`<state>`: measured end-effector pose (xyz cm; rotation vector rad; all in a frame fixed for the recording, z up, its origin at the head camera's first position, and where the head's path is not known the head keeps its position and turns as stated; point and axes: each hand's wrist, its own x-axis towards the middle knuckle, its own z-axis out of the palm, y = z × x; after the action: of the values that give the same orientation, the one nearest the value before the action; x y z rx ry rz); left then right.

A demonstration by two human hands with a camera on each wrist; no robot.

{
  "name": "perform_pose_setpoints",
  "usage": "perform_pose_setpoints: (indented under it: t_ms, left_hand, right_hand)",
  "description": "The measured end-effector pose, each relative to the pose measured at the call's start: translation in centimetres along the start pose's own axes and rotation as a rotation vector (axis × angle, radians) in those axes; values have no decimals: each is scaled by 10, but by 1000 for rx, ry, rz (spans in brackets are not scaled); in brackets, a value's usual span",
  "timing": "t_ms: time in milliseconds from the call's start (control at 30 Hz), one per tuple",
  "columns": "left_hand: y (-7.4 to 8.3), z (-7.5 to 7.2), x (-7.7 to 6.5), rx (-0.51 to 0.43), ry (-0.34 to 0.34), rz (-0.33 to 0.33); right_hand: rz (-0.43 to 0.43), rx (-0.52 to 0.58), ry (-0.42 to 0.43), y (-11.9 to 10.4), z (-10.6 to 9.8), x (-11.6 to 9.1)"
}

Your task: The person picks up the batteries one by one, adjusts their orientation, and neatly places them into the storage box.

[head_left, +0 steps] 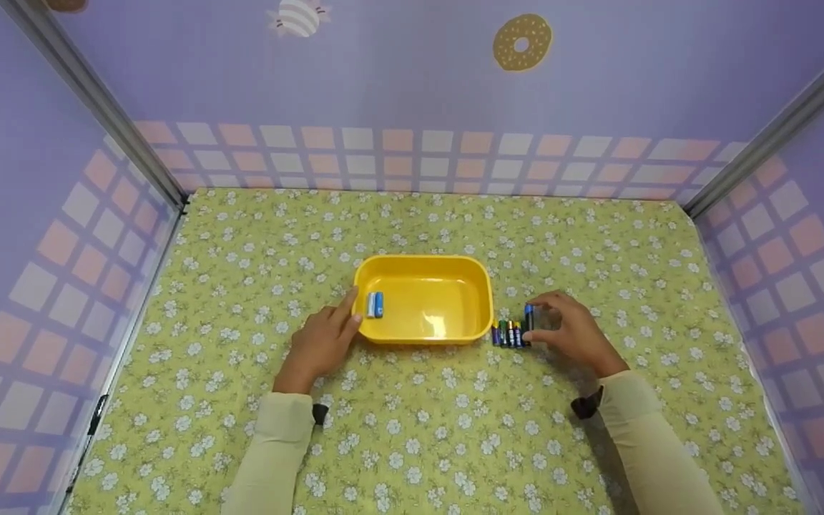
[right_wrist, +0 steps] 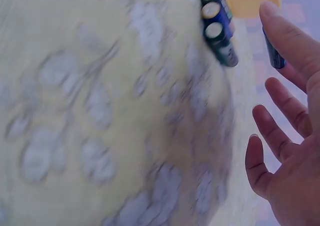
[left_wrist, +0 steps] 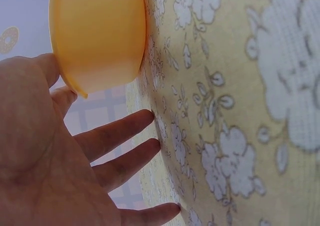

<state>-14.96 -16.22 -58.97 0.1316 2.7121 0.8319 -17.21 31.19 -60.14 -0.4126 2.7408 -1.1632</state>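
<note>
A yellow plastic tub [head_left: 455, 261] stands on the flowered cloth. Inside, at its left end, two blue batteries [head_left: 375, 305] lie side by side. My left hand [head_left: 322, 340] holds the tub's left rim with thumb and index finger; in the left wrist view its other fingers [left_wrist: 117, 133] stretch out spread beside the tub. To the right, my right hand [head_left: 573, 332] pinches a dark battery with a blue end [head_left: 529, 315] between thumb and index finger, the remaining fingers loosely bent. Close beside it, several batteries [head_left: 511, 334] form a row along the tub's right side.
A yellow-green cloth [head_left: 412, 429] with white flowers covers the table. Purple panels [head_left: 412, 86] with pink and white squares enclose it at the back and both sides. A black band [head_left: 586, 405] shows at the right wrist.
</note>
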Motion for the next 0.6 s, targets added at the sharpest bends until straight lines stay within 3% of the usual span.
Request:
perform_pose_setpoints:
  t_ms: [600]
  left_hand:
    - [0,-1,-1,20,1,12]
  right_hand:
    - [-100,82,86,-43,11,25]
